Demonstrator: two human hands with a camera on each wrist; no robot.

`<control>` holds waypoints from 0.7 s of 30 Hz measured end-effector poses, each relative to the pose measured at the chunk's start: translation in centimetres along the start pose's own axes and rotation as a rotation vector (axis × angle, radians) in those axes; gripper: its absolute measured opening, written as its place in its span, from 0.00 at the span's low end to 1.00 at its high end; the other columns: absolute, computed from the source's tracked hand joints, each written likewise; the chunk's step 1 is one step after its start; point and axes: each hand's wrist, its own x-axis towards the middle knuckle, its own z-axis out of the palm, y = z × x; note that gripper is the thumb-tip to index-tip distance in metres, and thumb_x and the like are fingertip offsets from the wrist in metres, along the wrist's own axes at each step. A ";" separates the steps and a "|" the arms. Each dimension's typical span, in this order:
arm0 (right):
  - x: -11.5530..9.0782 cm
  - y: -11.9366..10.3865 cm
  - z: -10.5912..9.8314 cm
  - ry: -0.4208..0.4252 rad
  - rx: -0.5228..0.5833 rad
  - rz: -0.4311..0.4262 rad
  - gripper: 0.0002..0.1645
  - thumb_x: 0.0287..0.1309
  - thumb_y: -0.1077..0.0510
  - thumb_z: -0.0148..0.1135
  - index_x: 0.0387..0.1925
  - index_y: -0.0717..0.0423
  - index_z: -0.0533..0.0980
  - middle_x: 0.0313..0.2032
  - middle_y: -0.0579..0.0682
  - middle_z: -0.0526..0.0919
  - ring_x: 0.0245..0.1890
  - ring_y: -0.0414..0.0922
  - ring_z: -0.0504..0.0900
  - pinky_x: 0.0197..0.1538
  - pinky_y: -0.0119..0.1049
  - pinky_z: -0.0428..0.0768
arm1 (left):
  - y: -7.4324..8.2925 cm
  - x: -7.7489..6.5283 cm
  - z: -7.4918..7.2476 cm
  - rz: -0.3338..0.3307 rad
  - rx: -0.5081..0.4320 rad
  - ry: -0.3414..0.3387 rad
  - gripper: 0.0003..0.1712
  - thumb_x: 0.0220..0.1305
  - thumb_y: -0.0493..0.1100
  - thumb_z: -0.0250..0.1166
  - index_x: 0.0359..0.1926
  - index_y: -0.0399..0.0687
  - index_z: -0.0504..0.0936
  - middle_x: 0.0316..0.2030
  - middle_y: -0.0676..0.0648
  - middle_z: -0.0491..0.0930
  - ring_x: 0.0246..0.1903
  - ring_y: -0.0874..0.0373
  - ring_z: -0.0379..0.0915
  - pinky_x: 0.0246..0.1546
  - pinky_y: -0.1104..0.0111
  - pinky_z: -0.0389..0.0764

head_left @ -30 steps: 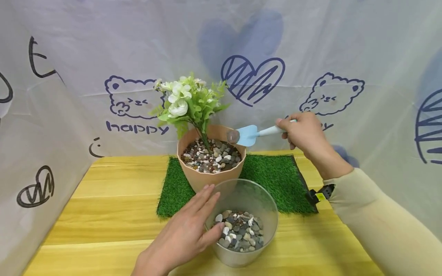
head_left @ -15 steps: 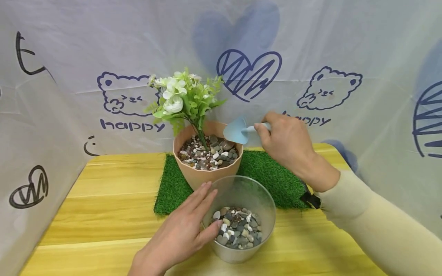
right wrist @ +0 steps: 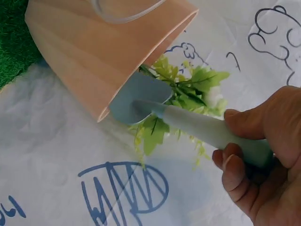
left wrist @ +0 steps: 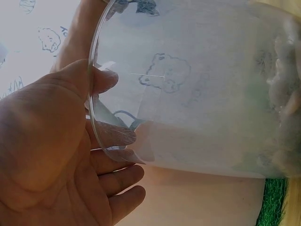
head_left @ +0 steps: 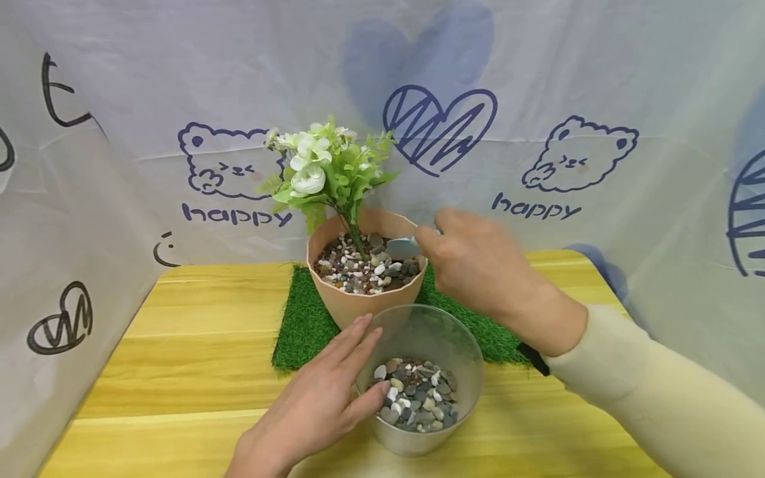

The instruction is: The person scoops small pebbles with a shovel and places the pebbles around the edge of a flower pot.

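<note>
My right hand (head_left: 472, 259) grips the handle of a small light-blue trowel (head_left: 402, 248). In the right wrist view, the trowel's blade (right wrist: 136, 96) reaches over the rim into the peach flowerpot (head_left: 364, 305). Inside the pot, artificial white flowers (head_left: 311, 166) with green leaves stand in a layer of pebbles (head_left: 358, 275). My left hand (head_left: 317, 392) rests against the left side of a clear plastic tub (head_left: 472, 372), its fingers extended along the rim. Grey, white and brown stones (head_left: 418, 398) cover the tub's bottom.
Beneath the pot lies a green artificial turf mat (head_left: 293, 325) on a yellow wood-grain table (head_left: 179, 358). White cloth (head_left: 287, 60) printed with bears and hearts hangs behind and at both sides. The tub stands just in front of the pot.
My right hand has moved left, bringing the trowel down into the pot and tilting it. A large stone on its blade has dropped among the pebbles. My left hand stays at the tub.
</note>
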 end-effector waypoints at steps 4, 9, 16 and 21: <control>0.5 -0.5 0.3 -0.075 -0.010 0.013 0.09 0.54 0.70 0.67 0.39 0.60 0.83 0.26 0.55 0.77 0.24 0.52 0.75 0.21 0.44 0.78 | 0.0 0.0 -0.1 0.004 0.004 -0.001 0.43 0.76 0.64 0.58 0.81 0.47 0.63 0.84 0.47 0.52 0.82 0.54 0.49 0.80 0.54 0.63; 0.3 -0.5 1.6 -0.050 -0.005 0.004 0.12 0.58 0.72 0.63 0.43 0.61 0.83 0.28 0.55 0.77 0.25 0.52 0.76 0.20 0.44 0.81 | 0.0 0.1 0.1 0.021 0.011 0.002 0.43 0.77 0.65 0.57 0.81 0.47 0.63 0.84 0.46 0.53 0.82 0.53 0.51 0.80 0.55 0.63; -0.4 0.4 1.8 0.013 0.086 0.039 0.06 0.66 0.63 0.69 0.40 0.61 0.80 0.27 0.54 0.75 0.23 0.50 0.74 0.22 0.41 0.78 | 0.1 0.0 0.1 0.025 0.016 0.003 0.43 0.77 0.64 0.57 0.81 0.46 0.62 0.83 0.45 0.53 0.82 0.52 0.51 0.80 0.54 0.61; -1.1 0.9 0.0 0.033 0.152 0.155 0.05 0.67 0.62 0.67 0.42 0.60 0.82 0.27 0.53 0.78 0.21 0.48 0.72 0.20 0.38 0.75 | 0.1 0.0 0.0 0.013 0.015 -0.001 0.44 0.76 0.63 0.59 0.82 0.46 0.62 0.84 0.45 0.52 0.82 0.50 0.51 0.80 0.54 0.60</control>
